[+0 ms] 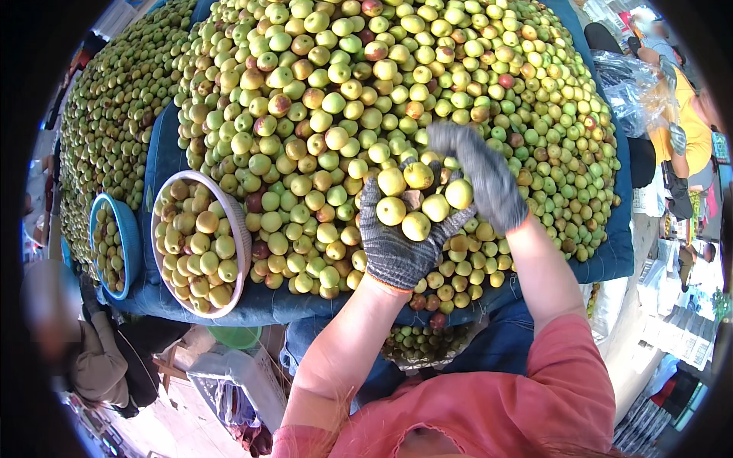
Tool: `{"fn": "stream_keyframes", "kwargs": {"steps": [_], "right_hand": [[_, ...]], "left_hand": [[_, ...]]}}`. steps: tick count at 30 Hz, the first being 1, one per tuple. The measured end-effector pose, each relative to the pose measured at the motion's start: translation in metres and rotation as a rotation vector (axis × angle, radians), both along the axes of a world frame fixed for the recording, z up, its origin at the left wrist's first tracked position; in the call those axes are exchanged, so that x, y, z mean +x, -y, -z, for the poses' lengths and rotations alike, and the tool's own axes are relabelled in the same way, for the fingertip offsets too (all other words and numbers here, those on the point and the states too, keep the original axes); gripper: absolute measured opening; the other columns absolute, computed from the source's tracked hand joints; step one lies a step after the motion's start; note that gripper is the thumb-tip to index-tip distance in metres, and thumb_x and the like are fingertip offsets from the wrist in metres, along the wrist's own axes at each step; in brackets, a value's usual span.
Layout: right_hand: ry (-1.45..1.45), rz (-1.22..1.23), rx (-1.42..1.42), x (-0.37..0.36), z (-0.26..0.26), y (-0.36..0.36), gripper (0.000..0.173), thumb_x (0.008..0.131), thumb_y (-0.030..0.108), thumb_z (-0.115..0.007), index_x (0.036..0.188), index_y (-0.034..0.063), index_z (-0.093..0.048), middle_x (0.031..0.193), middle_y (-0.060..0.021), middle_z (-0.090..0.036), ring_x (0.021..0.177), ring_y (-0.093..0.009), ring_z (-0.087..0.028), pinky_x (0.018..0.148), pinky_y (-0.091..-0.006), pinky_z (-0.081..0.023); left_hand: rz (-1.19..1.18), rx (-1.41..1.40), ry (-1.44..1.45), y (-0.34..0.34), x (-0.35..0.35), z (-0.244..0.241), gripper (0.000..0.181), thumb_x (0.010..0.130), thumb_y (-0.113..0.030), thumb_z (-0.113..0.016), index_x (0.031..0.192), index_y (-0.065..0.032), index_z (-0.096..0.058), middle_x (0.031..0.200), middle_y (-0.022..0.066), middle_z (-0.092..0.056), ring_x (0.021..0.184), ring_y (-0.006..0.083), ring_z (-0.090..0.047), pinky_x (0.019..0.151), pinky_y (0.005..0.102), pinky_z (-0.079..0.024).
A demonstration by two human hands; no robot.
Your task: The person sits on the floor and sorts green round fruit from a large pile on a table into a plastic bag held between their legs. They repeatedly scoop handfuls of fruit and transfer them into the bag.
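My left hand (401,259), in a grey knitted glove with an orange cuff, is palm up over the pile. Several yellow-green jujubes (416,226) rest in its cupped palm and fingers. Just right of them is my right hand (487,180) in a matching glove, its fingers bent and blurred by motion. Whether anything is inside those fingers cannot be told. Beneath both hands spreads a large heap of jujubes (320,120), mostly green, some with brown or red patches. The heap lies on a blue quilted cloth (275,309).
A pale pink plastic basket of jujubes (200,243) stands left of my left hand. Beyond it is a blue basket (129,246). A co-worker (100,360) sits at lower left near a grey plastic crate (235,366). Another person in yellow (684,126) is at right by clear plastic bags (627,91).
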State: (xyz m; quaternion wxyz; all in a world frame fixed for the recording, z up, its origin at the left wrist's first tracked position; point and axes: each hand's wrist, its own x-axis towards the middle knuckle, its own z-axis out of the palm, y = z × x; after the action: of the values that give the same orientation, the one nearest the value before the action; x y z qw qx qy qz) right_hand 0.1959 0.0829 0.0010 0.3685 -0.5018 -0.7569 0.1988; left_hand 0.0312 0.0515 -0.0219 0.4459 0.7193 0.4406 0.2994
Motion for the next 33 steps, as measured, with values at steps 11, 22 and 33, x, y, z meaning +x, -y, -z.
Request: {"fn": "stream_keyframes", "kwargs": {"steps": [11,22,33], "right_hand": [[0.369,0.277,0.173,-0.022,0.056,-0.135,0.029,0.089,0.027,-0.066,0.114,0.0167,-0.058,0.124,-0.0139,-0.053,0.095,-0.037,-0.065,0.083,-0.0485,-0.055],[0.383,-0.087,0.324,-0.053,0.030,-0.105,0.032,0.094,0.025,-0.057,0.123,0.0121,-0.059,0.124,-0.0065,-0.059,0.116,-0.028,-0.055,0.102,-0.0404,-0.044],[0.936,0.013,-0.522,-0.101,-0.008,-0.130,0.046,0.097,0.030,-0.052,0.142,0.0266,-0.046,0.145,-0.0117,-0.041,0.126,-0.030,-0.054,0.099,-0.0487,-0.050]], "left_hand": [[-0.109,0.464,-0.405,-0.004,-0.002,-0.015,0.059,0.091,-0.058,-0.057,0.136,-0.0199,-0.051,0.134,-0.0003,-0.056,0.125,0.0202,-0.049,0.109,0.0426,-0.035],[0.113,-1.120,1.908,-0.015,-0.021,-0.029,0.057,0.096,-0.054,-0.048,0.132,-0.0102,-0.052,0.135,0.0119,-0.054,0.124,0.0358,-0.052,0.103,0.0645,-0.041],[-0.117,-1.214,1.897,-0.019,-0.026,-0.028,0.056,0.096,-0.054,-0.049,0.132,-0.0111,-0.053,0.127,0.0126,-0.059,0.119,0.0364,-0.056,0.100,0.0603,-0.047]]}}
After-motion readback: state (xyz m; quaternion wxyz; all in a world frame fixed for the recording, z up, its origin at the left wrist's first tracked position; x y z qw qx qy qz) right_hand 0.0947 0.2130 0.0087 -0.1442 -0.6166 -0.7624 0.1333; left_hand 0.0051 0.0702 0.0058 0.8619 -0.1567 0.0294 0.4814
